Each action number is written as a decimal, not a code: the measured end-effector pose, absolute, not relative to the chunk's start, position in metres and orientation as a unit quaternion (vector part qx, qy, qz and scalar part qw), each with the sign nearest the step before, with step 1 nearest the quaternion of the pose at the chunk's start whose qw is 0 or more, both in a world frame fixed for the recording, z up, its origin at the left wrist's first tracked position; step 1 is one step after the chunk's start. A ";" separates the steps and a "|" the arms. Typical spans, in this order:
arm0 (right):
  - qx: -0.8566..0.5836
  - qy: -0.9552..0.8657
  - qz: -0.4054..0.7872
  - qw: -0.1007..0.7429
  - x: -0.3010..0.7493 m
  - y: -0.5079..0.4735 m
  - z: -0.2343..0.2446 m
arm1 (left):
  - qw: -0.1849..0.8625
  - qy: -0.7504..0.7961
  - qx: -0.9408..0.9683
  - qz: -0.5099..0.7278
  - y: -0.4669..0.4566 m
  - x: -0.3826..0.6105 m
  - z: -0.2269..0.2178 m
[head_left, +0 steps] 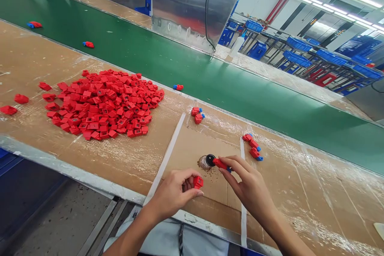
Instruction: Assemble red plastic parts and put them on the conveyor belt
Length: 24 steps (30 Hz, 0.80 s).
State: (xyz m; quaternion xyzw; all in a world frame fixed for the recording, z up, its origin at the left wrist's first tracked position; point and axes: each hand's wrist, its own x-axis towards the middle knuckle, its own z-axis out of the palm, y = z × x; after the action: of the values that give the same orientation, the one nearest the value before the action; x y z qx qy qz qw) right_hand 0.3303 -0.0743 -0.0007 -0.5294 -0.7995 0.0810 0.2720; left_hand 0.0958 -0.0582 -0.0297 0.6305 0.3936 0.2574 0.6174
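My left hand (177, 192) is closed around a small red plastic block (198, 182) with a square opening in its face. Between the thumb and fingers of my right hand (243, 174) is a red plastic piece with a blue end (220, 163), held close beside a small round jar with a black top (210, 160). Tiny brown grains (211, 174) lie scattered around the jar on the cardboard. To the right of my right hand lie several red-and-blue pieces (254, 145), and two more (197, 115) sit beyond the jar.
A large heap of red blocks (105, 104) covers the table on the left. A green conveyor belt (135, 48) runs along the far side, carrying a few red-and-blue pieces (89, 44). Behind it stands a metal panel (192, 8). White tape strips (168, 156) cross the cardboard.
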 end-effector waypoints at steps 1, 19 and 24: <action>-0.530 -0.799 0.079 0.274 0.330 -0.074 0.000 | 0.620 0.394 0.628 0.257 -0.058 0.096 -0.029; -0.550 -0.780 0.061 0.291 0.332 -0.076 0.007 | 0.648 0.389 0.603 0.256 -0.058 0.095 -0.029; -0.553 -0.758 0.114 0.326 0.317 -0.086 0.017 | 0.689 0.369 0.565 0.266 -0.060 0.094 -0.031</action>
State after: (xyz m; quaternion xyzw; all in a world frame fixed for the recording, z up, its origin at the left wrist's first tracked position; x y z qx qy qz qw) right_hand 0.3172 -0.0859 0.0173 -0.5529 -0.7581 0.1138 0.3264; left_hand 0.0944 -0.0597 -0.0313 0.5645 0.3688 0.2661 0.6888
